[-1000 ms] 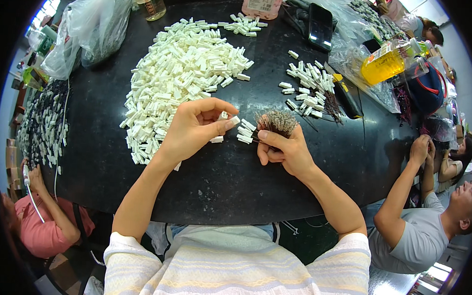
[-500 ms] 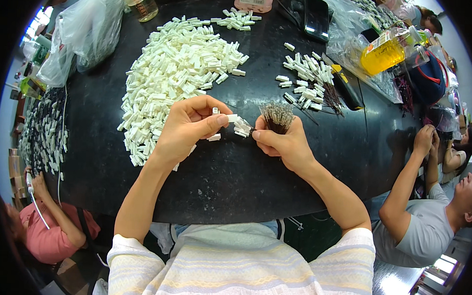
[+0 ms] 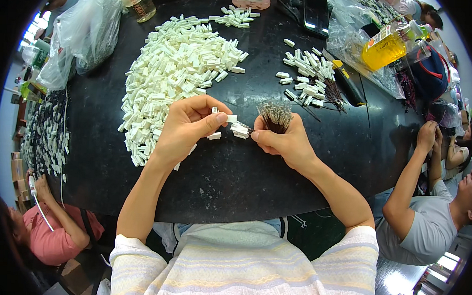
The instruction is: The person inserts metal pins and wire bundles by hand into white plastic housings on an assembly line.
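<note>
My left hand (image 3: 187, 127) pinches a small white plastic connector housing (image 3: 230, 118) between thumb and forefinger; another white housing (image 3: 214, 110) shows by its curled fingers. A bundle of thin dark wires with metal terminal tips (image 3: 276, 115) is gripped in my right hand (image 3: 289, 145), the tips fanned upward. At my right thumb and fingertips, a small cluster of white housings (image 3: 240, 130) sits on short dark wire ends, pointing toward my left hand. A narrow gap separates the pinched housing from this cluster. One loose housing (image 3: 214, 136) lies on the table below.
A big heap of white housings (image 3: 179, 67) covers the black table (image 3: 234, 184) at left. Wired housings (image 3: 311, 77) lie at right beside a yellow-and-black cutter knife (image 3: 349, 86), a phone (image 3: 316, 15) and a yellow-liquid bottle (image 3: 385, 48). Other people sit at both sides.
The white cluster at my right fingertips has turned slightly and sits closer together. Both hands stay nearly in place, still holding the housing and the wires.
</note>
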### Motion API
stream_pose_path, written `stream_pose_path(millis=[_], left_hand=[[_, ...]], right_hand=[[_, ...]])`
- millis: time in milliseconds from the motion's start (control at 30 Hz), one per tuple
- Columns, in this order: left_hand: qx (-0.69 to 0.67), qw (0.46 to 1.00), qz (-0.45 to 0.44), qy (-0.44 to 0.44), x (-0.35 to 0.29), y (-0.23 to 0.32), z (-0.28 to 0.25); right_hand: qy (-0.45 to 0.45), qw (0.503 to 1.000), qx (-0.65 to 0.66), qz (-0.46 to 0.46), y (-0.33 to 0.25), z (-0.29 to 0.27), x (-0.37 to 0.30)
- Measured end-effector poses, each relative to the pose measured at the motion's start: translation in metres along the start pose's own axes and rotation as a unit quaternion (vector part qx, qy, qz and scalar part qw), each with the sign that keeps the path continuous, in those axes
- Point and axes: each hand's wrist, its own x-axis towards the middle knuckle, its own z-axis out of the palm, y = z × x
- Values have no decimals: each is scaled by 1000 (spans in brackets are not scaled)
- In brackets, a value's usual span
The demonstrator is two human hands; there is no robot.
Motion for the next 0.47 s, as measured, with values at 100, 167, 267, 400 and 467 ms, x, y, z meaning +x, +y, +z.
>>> stream_pose_path(millis=[100, 167, 267, 400, 467], left_hand=[[8, 1000, -3, -1, 0, 0, 1], [15, 1000, -7, -1, -1, 1, 3], [40, 999, -6, -10, -1, -2, 5], [52, 998, -21, -14, -1, -5, 6], [67, 998, -22, -8, -1, -6, 7]], right_hand=[[-7, 1000, 4, -7, 0, 0, 0], [-2, 1000, 0, -2, 0, 1, 0], [-11, 998, 63, 4, -1, -3, -1], [5, 1000, 27, -12, 4, -1, -2], [7, 1000, 1, -25, 5, 0, -2]])
